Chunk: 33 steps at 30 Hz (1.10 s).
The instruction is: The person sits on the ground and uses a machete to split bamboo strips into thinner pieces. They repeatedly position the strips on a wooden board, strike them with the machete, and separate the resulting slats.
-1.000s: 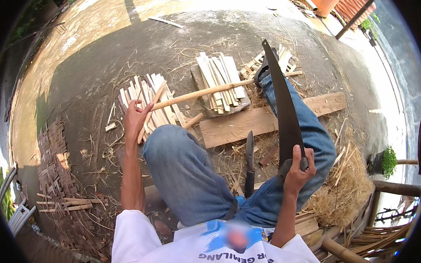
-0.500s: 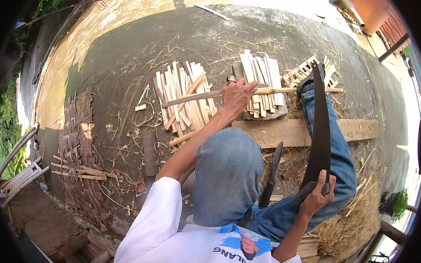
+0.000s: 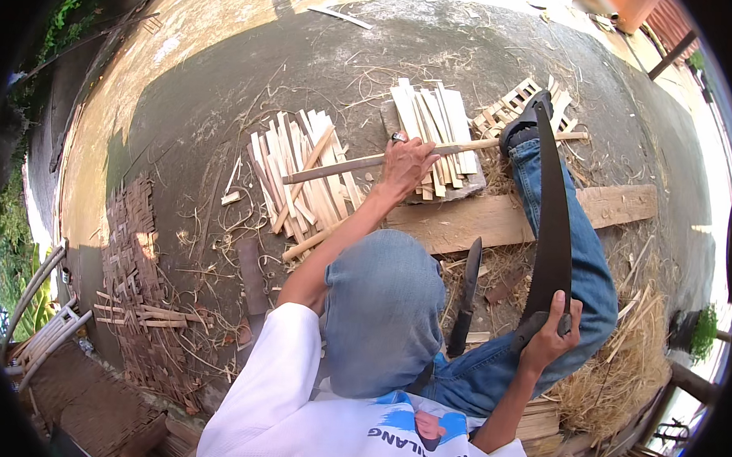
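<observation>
My left hand [image 3: 408, 167] is closed around a long bamboo pole [image 3: 348, 168], which lies crosswise above two piles of wooden strips. The pole's right part passes by my outstretched foot [image 3: 522, 125]. In my right hand [image 3: 554, 328] is the handle of a handsaw [image 3: 553, 237], its long dark blade pointing away from me along my right leg. The saw blade's tip reaches near my foot, and in this view it overlaps the jeans. A sheathless knife [image 3: 466, 302] with a dark handle lies on the ground between my legs.
Pale strips [image 3: 303, 173] are heaped on the left; more strips [image 3: 436, 125] rest on a stone block. A wooden plank [image 3: 440, 223] lies nearer. At the left is a woven bamboo mat [image 3: 132, 251], and straw [image 3: 617, 374] is piled at the right. Shavings litter the ground.
The view has shifted a little, so the ground and strip piles appear farther left. The pole slants slightly more upward to the right. Both hands keep their hold.
</observation>
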### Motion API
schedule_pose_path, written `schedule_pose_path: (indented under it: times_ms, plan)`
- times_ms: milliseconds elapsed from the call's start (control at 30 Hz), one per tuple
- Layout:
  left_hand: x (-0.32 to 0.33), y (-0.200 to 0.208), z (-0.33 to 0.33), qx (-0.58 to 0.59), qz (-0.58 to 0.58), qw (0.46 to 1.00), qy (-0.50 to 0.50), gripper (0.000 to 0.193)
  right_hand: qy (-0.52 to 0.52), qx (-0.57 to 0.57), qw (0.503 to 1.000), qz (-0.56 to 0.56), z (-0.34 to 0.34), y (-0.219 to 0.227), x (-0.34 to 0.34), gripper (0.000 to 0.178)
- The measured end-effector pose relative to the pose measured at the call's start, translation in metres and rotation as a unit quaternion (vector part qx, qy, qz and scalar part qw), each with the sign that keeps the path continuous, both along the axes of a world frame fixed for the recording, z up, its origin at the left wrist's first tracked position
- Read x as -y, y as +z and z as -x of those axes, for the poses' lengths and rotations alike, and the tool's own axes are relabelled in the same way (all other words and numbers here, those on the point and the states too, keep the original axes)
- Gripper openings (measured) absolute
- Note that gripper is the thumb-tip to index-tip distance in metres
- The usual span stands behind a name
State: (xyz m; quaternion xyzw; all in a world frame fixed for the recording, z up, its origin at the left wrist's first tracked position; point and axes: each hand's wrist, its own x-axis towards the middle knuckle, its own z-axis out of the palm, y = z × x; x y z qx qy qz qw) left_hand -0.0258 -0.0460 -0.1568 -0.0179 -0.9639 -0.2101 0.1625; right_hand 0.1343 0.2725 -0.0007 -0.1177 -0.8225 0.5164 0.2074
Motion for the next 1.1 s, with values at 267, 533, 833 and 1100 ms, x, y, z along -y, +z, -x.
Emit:
schedule_pose_path:
  times_ms: [267, 533, 833, 1100]
  plan:
    - [0.011, -0.022, -0.002, -0.065, 0.031, 0.997, -0.017, 0.025, 0.0, -0.016, 1.0, 0.02, 0.008, -0.002, -0.002, 0.014]
    - [0.012, -0.023, 0.01, 0.036, -0.053, 0.998, -0.017, 0.025, 0.004, -0.009, 1.0, -0.004, 0.007, 0.003, -0.011, 0.013]
    - [0.016, -0.018, 0.005, 0.072, 0.04, 0.996, -0.024, 0.034, 0.013, 0.01, 0.999, 0.051, -0.003, 0.005, -0.011, 0.016]
    - [0.027, -0.019, 0.012, 0.096, 0.023, 0.995, -0.018, 0.033, 0.021, -0.032, 0.97, 0.239, 0.001, 0.057, -0.004, 0.015]
